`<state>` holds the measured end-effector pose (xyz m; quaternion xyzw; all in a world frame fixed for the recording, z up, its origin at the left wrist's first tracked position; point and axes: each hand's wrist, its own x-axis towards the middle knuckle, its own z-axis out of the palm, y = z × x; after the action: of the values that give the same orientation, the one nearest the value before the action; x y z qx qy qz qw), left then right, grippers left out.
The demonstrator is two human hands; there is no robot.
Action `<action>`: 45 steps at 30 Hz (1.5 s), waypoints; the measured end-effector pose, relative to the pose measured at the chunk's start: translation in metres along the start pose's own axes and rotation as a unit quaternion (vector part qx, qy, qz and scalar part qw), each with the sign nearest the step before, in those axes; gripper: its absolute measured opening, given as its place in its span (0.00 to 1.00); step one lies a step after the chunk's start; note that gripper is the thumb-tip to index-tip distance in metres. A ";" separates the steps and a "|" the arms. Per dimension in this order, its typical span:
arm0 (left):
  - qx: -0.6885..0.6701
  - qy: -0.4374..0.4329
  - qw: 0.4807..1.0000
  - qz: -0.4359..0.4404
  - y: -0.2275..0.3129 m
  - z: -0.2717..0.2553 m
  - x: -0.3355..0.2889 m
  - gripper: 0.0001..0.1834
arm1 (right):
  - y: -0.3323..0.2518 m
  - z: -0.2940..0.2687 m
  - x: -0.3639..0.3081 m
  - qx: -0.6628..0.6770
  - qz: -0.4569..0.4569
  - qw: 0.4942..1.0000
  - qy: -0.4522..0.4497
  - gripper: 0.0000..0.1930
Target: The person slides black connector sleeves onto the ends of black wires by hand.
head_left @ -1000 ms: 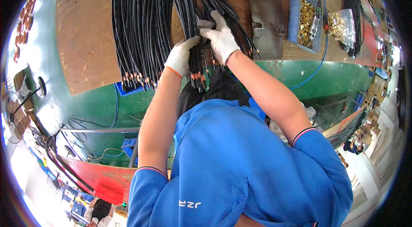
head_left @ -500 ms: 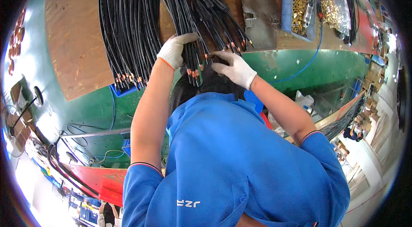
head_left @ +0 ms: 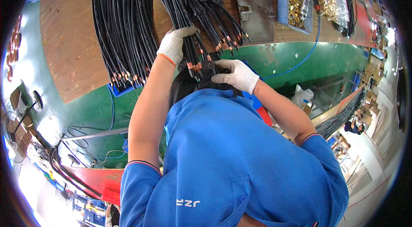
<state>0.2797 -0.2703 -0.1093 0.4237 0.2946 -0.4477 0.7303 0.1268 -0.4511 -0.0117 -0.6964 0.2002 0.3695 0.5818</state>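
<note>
Left hand (head_left: 172, 46) is wrapped round a bunch of black cables (head_left: 175, 6) at the near edge of the table (head_left: 71, 34), copper ends (head_left: 194, 67) hanging past it. Right hand (head_left: 240, 75) is just off that edge, thumb and fingers curled near the ends – can't tell what's between them, too dark. Risks: a slack left grip could let strands slip and mix with the loose cables (head_left: 201, 4) rightward on the table; a careless pull could bend bare ends against its edge.

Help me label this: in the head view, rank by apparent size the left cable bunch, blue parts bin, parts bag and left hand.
1. Left cable bunch
2. Blue parts bin
3. Left hand and parts bag look too alike to rank
</note>
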 end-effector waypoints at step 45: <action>0.171 0.216 0.954 0.120 -0.027 -0.029 0.009 0.18 | -0.275 -0.273 0.293 -0.238 0.033 0.901 0.361 0.62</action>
<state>0.2579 -0.2549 -0.1397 0.6609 0.3112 -0.2983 0.6143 0.5879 -0.6018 -0.0349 -0.8927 0.3258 0.1485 0.2738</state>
